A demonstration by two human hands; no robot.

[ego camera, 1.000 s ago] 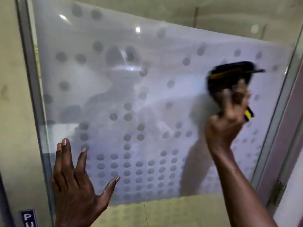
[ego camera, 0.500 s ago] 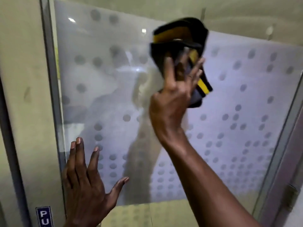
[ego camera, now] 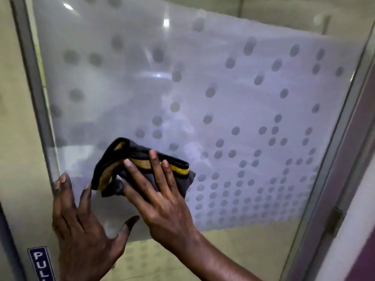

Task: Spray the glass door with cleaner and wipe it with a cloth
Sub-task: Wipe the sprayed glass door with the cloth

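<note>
The glass door (ego camera: 233, 102) fills the view, frosted with a pattern of grey dots. My right hand (ego camera: 162, 201) presses a black cloth with yellow stripes (ego camera: 125, 159) flat against the lower left part of the glass, fingers spread over it. My left hand (ego camera: 81, 230) lies flat on the glass just to the left of the cloth, fingers apart, fingertips near the door's left edge. No spray bottle is in view.
A grey metal frame (ego camera: 32, 82) runs down the door's left side, with a blue "PULL" label (ego camera: 41, 262) at the bottom left. The right frame (ego camera: 332, 159) carries a hinge (ego camera: 336, 220). A purple wall edge stands at the far right.
My right hand has swept the cloth from the upper right, across the top middle, down to the lower left of the glass. My left hand stays flat on the glass.
</note>
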